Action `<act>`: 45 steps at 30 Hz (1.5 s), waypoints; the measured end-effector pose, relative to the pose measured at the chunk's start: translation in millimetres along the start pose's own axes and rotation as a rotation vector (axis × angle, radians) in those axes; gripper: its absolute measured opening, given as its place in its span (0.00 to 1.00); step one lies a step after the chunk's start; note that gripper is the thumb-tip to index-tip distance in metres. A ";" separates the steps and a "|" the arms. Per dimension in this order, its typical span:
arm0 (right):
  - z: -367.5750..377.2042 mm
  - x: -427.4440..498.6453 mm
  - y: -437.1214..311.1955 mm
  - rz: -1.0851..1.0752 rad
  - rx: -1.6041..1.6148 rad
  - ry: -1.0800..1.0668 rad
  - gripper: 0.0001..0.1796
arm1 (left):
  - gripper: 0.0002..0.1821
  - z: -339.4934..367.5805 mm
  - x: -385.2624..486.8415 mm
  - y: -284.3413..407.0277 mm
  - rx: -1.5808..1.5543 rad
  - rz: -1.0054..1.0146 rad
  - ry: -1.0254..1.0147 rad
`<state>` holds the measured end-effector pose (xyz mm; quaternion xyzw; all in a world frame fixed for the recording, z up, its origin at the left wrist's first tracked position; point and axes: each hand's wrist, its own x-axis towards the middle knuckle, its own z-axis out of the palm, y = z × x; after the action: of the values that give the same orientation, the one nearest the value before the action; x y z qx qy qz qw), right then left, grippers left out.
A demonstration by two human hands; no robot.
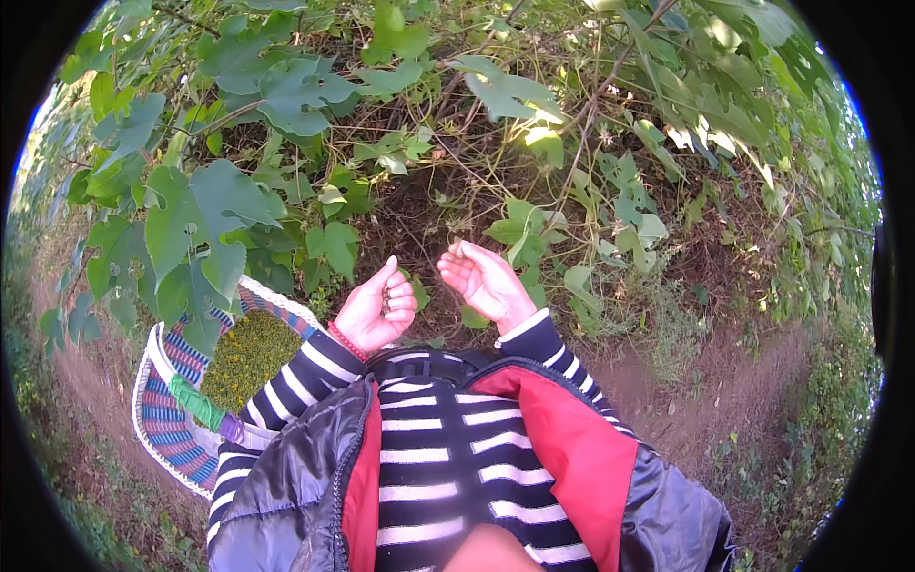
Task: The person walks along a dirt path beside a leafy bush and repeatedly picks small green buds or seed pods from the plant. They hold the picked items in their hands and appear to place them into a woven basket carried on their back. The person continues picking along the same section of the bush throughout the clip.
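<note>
My left hand (379,304) is raised in front of my waist, fingers curled inward and thumb pointing up. Small dark bits (387,306) show among its fingers, too small to identify. A red bead bracelet (348,343) circles that wrist. Opposite it, a short gap away, my right hand (486,282) has bent fingers, with the thumb close to the index fingertip. A tiny brownish spot appears at that fingertip; whether it is held cannot be made out. Left of my forearm is a striped woven basket (159,422) containing many small yellow-green flower buds (254,350).
Broad lobed leaves (207,214) overhang the basket's far rim. Tangled vines (457,164) and thin woody branches (593,100) spread ahead of my hands. The basket's handle (193,400), wrapped in green and purple, arches beside my left sleeve. Brown ground (665,393) lies to the right.
</note>
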<state>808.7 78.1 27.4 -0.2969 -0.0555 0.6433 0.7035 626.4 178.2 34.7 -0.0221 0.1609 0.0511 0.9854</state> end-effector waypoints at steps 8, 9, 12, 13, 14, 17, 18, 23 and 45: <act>15.4 -14.6 -2.7 0.057 0.145 -0.060 0.19 | 0.18 3.3 1.5 -5.9 0.011 0.034 0.030; 16.5 -15.9 -3.4 0.037 0.119 -0.091 0.18 | 0.18 4.4 1.7 -6.8 0.012 0.040 0.026; 18.8 -19.3 -2.7 -0.022 0.016 -0.067 0.15 | 0.18 5.9 2.0 -7.6 0.031 0.062 0.047; 19.1 -19.5 -1.7 -0.041 -0.015 -0.069 0.13 | 0.17 5.6 2.0 -7.5 0.034 0.065 0.039; 19.3 -19.8 -1.2 -0.054 -0.055 -0.032 0.12 | 0.17 5.4 1.8 -7.5 0.034 0.062 0.035; 17.7 -17.4 1.7 -0.059 -0.111 -0.047 0.07 | 0.17 3.0 0.4 -5.8 0.024 0.049 -0.018; 16.5 -16.2 2.1 -0.071 -0.116 -0.053 0.07 | 0.17 2.4 0.4 -5.6 0.026 0.049 -0.022; 11.8 -11.6 8.1 -0.121 -0.080 -0.015 0.09 | 0.16 1.5 0.7 -4.6 -0.002 0.031 -0.037; 22.3 -33.5 8.7 -0.143 -0.031 -0.011 0.10 | 0.14 6.1 3.9 -11.2 0.054 0.011 0.004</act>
<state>785.3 54.3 51.6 -0.2995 -0.0905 0.5923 0.7425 633.2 167.8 39.5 0.0052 0.1641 0.0520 0.9851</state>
